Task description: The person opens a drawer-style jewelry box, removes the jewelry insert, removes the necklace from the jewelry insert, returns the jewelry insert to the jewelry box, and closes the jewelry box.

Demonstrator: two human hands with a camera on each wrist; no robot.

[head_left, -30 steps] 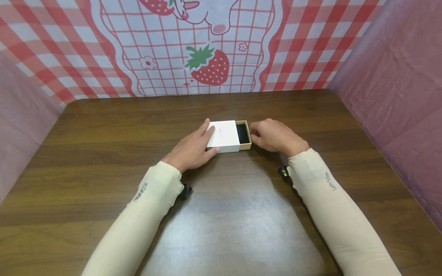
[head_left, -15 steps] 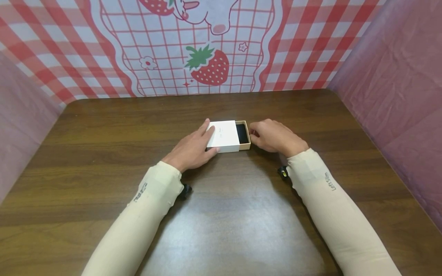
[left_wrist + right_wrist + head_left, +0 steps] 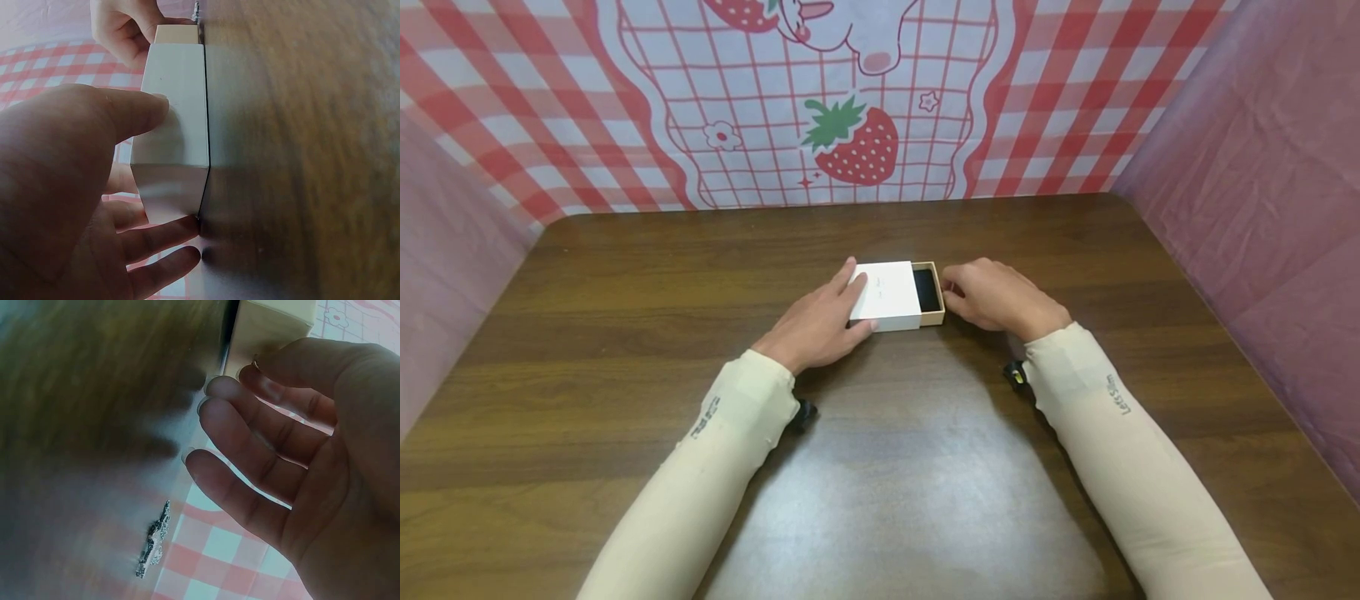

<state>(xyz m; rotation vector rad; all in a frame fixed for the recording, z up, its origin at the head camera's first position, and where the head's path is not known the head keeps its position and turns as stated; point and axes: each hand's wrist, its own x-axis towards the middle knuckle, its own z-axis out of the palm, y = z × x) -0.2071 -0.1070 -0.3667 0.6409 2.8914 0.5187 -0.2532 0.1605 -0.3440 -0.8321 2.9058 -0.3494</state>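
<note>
A small white drawer-style box (image 3: 886, 292) lies on the table with faint print on top. Its tan inner tray (image 3: 932, 318) sticks out at the right end and shows a black inside (image 3: 927, 290). My left hand (image 3: 816, 325) holds the left part of the white sleeve, thumb on the near side and fingers across the top and far edge. In the left wrist view the thumb lies flat along the sleeve's side wall (image 3: 178, 106). My right hand (image 3: 996, 293) has its loosely bent fingers at the tray's end. Thumb and index tips meet that end wall (image 3: 269, 328) in the right wrist view.
A small, silvery, rough-shaped object (image 3: 153, 540) lies on the table beyond the right hand, which hides it from the head view. The brown wood table (image 3: 880, 467) ends at a red-and-white checked cloth (image 3: 1060, 100) behind, with pink cloth (image 3: 1255, 183) at the sides.
The tray has slid very slightly left into the sleeve between the first frame and now. Both hands stay nearly in place.
</note>
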